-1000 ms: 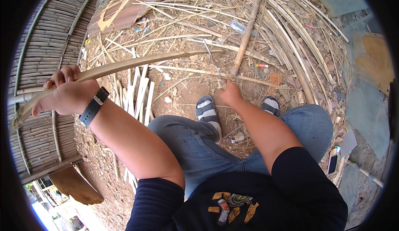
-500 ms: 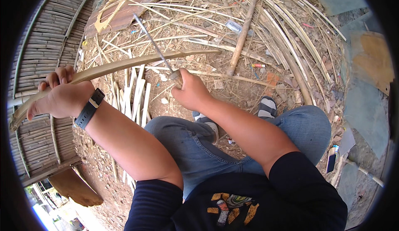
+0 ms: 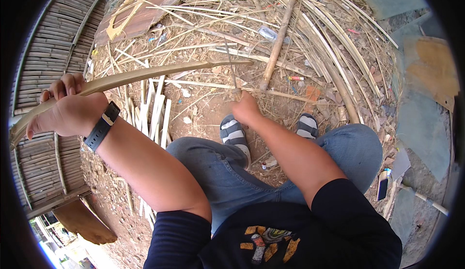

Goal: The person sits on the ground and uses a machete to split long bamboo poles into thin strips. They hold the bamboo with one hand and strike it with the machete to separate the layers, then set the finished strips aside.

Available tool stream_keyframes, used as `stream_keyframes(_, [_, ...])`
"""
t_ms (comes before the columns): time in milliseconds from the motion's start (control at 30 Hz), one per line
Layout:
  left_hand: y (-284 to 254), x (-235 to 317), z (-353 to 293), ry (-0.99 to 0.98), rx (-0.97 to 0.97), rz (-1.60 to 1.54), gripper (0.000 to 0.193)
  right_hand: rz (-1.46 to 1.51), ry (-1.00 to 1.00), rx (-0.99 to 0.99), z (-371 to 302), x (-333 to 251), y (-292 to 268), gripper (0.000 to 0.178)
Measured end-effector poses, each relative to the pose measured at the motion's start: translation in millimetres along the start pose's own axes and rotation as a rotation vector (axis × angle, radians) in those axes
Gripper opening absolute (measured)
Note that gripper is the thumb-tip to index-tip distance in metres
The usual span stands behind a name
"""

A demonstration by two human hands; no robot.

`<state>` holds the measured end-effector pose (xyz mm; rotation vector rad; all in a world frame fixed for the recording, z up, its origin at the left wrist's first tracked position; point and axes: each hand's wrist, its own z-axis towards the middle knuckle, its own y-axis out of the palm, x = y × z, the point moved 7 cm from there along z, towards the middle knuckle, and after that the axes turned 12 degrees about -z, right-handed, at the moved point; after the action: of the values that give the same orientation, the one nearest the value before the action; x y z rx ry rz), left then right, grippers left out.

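My left hand [image 3: 72,107] is closed round the thick near end of a long bamboo pole piece [image 3: 145,74], which stretches out to the right and tapers to a thin tip. In my right hand [image 3: 246,108] is the wooden handle of a long, narrow-bladed knife [image 3: 229,61]. Its blade points away from me and crosses the bamboo close to the thin tip; whether the edge touches it I cannot tell. A dark watch is strapped on my left wrist.
Pale bamboo strips [image 3: 157,109] lie in a pile in front of my left knee. Longer strips [image 3: 334,41] and a round pole [image 3: 281,36] cover the ground ahead. A clear plastic bottle [image 3: 267,33] lies there. At left stands a bamboo slat wall [image 3: 48,51]; a phone [image 3: 383,186] lies at right.
My right hand has moved right with the knife, whose blade has slid along the bamboo toward its thin tip and turned more upright. My left hand keeps its hold.
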<state>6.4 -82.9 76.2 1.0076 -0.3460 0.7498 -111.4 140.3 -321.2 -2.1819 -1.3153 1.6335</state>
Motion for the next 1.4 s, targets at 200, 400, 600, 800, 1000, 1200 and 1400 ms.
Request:
stream_keyframes(200, [-15.2, 5.1, 11.6, -0.029, 0.011, -0.019, 0.084, 0.157, -0.420, -0.134, -51.8, -121.6, -21.7, 0.036])
stream_keyframes(400, [-15.1, 7.1, 9.7, -0.010, 0.077, -0.003, 0.085, 0.052, -0.207, 0.002, 3.8, -5.9, 15.7, 0.037])
stream_keyframes(600, [-25.7, 2.2, 21.2, -0.031, -0.017, -0.040, 0.086, 0.164, 0.318, -0.154, 15.3, 65.4, 16.5, 0.041])
stream_keyframes(800, [-15.2, 2.8, 11.2, -0.047, -0.003, -0.062, 0.082, 0.145, -0.194, -0.046, -30.8, -80.7, -8.1, 0.038])
stream_keyframes(1000, [-4.0, 6.6, 4.4, 0.032, -0.196, 0.027, 0.048, 0.102, -0.574, -0.020, -51.6, -123.3, -15.3, 0.036])
stream_keyframes(1200, [-16.3, 1.8, 10.3, -0.013, -0.069, -0.060, 0.033, -0.038, -0.186, 0.036, 3.5, -9.6, -0.7, 0.038])
stream_keyframes(1400, [-12.4, 8.1, 11.3, -0.006, -0.172, -0.073, 0.032, 0.029, -0.226, -0.020, -24.8, -70.5, -5.6, 0.046])
